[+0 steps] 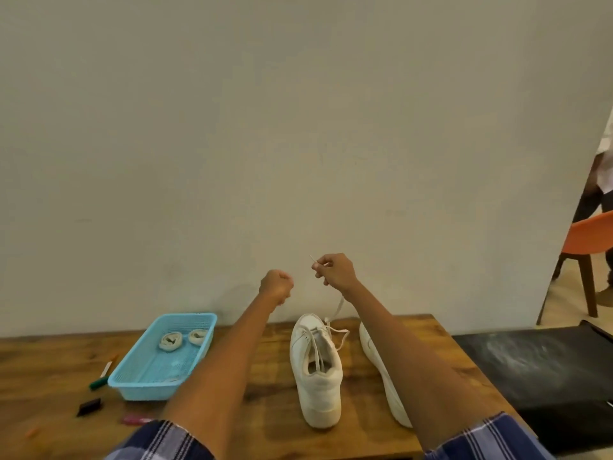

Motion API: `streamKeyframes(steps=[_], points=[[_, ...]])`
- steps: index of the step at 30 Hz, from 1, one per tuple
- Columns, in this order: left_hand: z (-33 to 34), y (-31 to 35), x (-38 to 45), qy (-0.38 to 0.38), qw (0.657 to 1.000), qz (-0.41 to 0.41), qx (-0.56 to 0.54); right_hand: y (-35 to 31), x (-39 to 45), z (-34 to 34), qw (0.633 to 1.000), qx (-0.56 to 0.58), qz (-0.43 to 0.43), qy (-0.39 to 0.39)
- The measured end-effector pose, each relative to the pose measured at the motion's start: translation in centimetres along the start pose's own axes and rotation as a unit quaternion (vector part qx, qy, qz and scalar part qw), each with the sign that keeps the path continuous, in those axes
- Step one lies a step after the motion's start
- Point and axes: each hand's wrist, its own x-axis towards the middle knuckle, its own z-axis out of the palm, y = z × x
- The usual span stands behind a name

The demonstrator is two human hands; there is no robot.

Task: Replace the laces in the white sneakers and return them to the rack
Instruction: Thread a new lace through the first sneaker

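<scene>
A white sneaker (316, 366) stands on the wooden table (431, 353), heel toward me, with a white lace (339, 310) threaded near its toe. My right hand (335, 273) is raised above the toe and pinches the lace's end, pulling it up. My left hand (277, 286) is lifted beside it with its fingers curled; I cannot see a lace in it. A second white sneaker (381, 370) lies to the right, partly hidden by my right forearm.
A blue plastic basket (146, 370) at the left holds two rolled whitish laces (170, 340). Left of it lie a green marker (99, 382), a small dark block (89, 407) and a pink item (134, 419). A black surface (537, 370) adjoins the table at right; an orange chair (587, 240) stands beyond.
</scene>
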Motion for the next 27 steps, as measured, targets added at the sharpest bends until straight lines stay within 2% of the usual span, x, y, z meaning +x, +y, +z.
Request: streamKeyframes(steps=[3, 6, 8, 10, 11, 12, 14, 16, 19, 21, 24, 27], points=[[1.0, -3.4, 0.3, -0.034, 0.987, 0.035, 0.151, 2.1, 0.0, 0.0, 1.0, -0.019, 0.019, 0.001], [2.7, -5.1, 0.8, -0.132, 0.96, 0.112, 0.22, 4.1, 0.2, -0.1, 0.999, -0.034, 0.033, -0.005], [3.9, -5.6, 1.0, -0.211, 0.928, 0.136, 0.276, 5.5, 0.4, -0.1, 0.998, -0.043, 0.045, -0.013], [4.7, -6.1, 1.4, -0.244, 0.89, 0.15, 0.354, 6.8, 0.4, 0.1, 0.997, -0.045, 0.063, -0.024], [5.0, -6.4, 1.7, -0.236, 0.886, 0.158, 0.366, 7.5, 0.4, 0.3, 0.996, -0.043, 0.073, -0.03], [5.2, -6.6, 1.9, -0.212, 0.899, 0.17, 0.344, 8.0, 0.5, 0.5, 0.995, -0.04, 0.083, -0.038], [5.3, -6.6, 2.2, -0.133, 0.953, 0.181, 0.201, 8.7, 0.3, 0.9, 0.992, -0.034, 0.097, -0.067], [5.0, -5.6, 2.4, -0.056, 0.988, 0.138, 0.035, 9.0, 0.2, 1.4, 0.989, -0.023, 0.109, -0.097], [4.5, -3.6, 3.1, 0.008, 0.994, 0.063, -0.094, 8.8, 0.3, 2.2, 0.987, 0.007, 0.123, -0.103], [3.6, -1.9, 3.5, 0.031, 0.991, 0.074, -0.103, 8.4, 0.3, 2.6, 0.988, 0.032, 0.125, -0.09], [2.2, 0.9, 3.8, 0.043, 0.989, 0.132, -0.044, 7.3, 0.5, 2.6, 0.992, 0.054, 0.099, -0.052], [0.9, 4.1, 3.5, 0.05, 0.987, 0.151, -0.028, 4.9, 0.9, 2.2, 0.995, 0.073, 0.071, -0.019]])
